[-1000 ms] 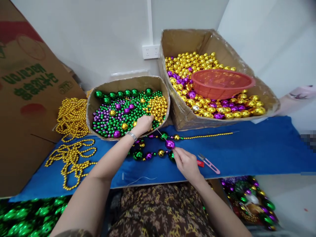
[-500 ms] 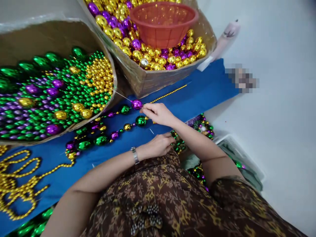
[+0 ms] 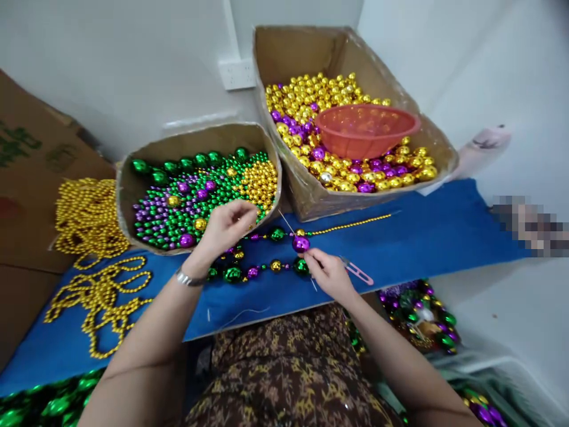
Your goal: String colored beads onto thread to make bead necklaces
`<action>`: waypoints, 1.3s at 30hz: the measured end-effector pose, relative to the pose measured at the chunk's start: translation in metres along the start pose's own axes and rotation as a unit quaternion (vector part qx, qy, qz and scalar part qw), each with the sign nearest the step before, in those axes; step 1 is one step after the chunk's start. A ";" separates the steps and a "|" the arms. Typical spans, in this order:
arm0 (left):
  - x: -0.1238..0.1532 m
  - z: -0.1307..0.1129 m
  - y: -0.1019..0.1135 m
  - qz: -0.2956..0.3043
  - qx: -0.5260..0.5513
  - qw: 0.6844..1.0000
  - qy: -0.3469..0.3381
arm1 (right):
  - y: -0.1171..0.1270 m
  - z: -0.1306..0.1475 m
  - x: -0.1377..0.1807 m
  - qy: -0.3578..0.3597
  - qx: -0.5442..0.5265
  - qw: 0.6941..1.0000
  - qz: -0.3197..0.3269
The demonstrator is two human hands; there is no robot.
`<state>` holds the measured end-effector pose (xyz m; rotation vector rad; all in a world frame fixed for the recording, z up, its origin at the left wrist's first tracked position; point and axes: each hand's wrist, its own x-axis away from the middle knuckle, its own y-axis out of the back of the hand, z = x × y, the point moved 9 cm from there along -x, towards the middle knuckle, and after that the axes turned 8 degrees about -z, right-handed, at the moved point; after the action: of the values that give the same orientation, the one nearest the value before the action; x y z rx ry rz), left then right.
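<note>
My right hand pinches a shiny purple bead, and a thin pale cord sticks up from it to the left. Just left of that hand lies a strand of green, gold and purple beads on the blue-covered table. My left hand, with a metal-banded watch on its wrist, is curled at the front edge of a box of small beads. Its fingertips are pressed together; whatever they may hold is hidden.
Behind stands a larger box of gold and purple balls with a red basket in it. Gold bead chains lie at left. A pink looped tool lies right of my right hand. Finished-looking strands hang below.
My left hand has risen from beside my waist to the front of the small-bead box. My right hand keeps its pinch on the purple bead. The view has tilted up, showing more behind.
</note>
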<state>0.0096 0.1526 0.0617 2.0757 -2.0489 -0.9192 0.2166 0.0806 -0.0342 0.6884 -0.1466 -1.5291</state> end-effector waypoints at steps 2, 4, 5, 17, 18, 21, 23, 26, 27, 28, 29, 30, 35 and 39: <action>-0.029 0.029 0.009 -0.042 -0.172 0.984 -0.014 | -0.007 0.005 0.003 0.017 0.006 1.000 0.004; -0.049 0.057 -0.007 0.018 -0.290 0.957 -0.006 | -0.011 0.011 0.004 0.037 0.018 0.999 0.003; -0.055 0.067 -0.016 0.043 -0.317 0.947 -0.003 | -0.012 0.013 0.004 0.047 0.023 0.999 0.001; -0.045 0.095 -0.051 0.141 -0.396 0.907 0.020 | -0.020 0.016 0.009 0.067 0.021 0.998 0.006; -0.045 0.095 -0.051 0.138 -0.392 0.909 0.019 | -0.021 0.017 0.009 0.068 0.022 0.997 0.005; -0.047 0.092 -0.046 0.121 -0.364 0.923 0.011 | -0.022 0.018 0.009 0.073 0.022 0.997 0.002; -0.045 0.088 -0.038 0.101 -0.345 0.933 0.006 | -0.022 0.018 0.010 0.075 0.025 0.997 0.000; -0.034 0.080 -0.022 0.046 -0.187 0.981 0.038 | -0.021 0.017 0.011 0.075 0.034 0.997 -0.001; -0.027 0.079 -0.017 0.025 -0.070 0.995 0.070 | -0.021 0.016 0.011 0.075 0.036 0.997 -0.001; -0.019 0.079 -0.014 0.007 0.065 0.992 0.109 | -0.021 0.016 0.011 0.077 0.038 0.996 -0.001; -0.010 0.080 -0.013 -0.008 0.195 0.969 0.149 | -0.022 0.017 0.012 0.079 0.039 0.996 -0.002; 0.000 0.080 -0.014 -0.017 0.297 0.937 0.184 | -0.024 0.017 0.012 0.083 0.042 0.996 -0.002; 0.034 0.076 -0.021 -0.033 0.437 0.863 0.252 | -0.031 0.022 0.014 0.109 0.081 0.991 -0.002; 0.040 0.074 -0.021 -0.047 0.439 0.861 0.253 | -0.033 0.024 0.015 0.122 0.106 0.987 -0.003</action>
<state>-0.0095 0.1425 -0.0221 2.3946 -2.2470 0.6920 0.1776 0.0624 -0.0361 1.0415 -0.1229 -1.4336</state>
